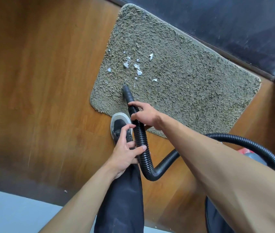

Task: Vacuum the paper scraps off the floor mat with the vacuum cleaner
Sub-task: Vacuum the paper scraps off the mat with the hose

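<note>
A shaggy grey-green floor mat (192, 84) lies on the wooden floor. Several white paper scraps (136, 66) are scattered over its left middle. The black ribbed vacuum hose (141, 140) ends in a smooth dark nozzle (127, 92) whose tip rests on the mat just below the scraps. My right hand (146, 115) grips the hose close behind the nozzle. My left hand (126, 150) holds the hose lower down, thumb and fingers wrapped loosely around it. The hose loops right toward the red and grey vacuum body (249, 153), mostly hidden behind my right arm.
My left foot in a black and white shoe (120, 125) stands on the wooden floor (41, 81) at the mat's near edge. A dark raised step or threshold (234, 31) runs along the mat's far side. A pale surface (7, 211) lies at the bottom left.
</note>
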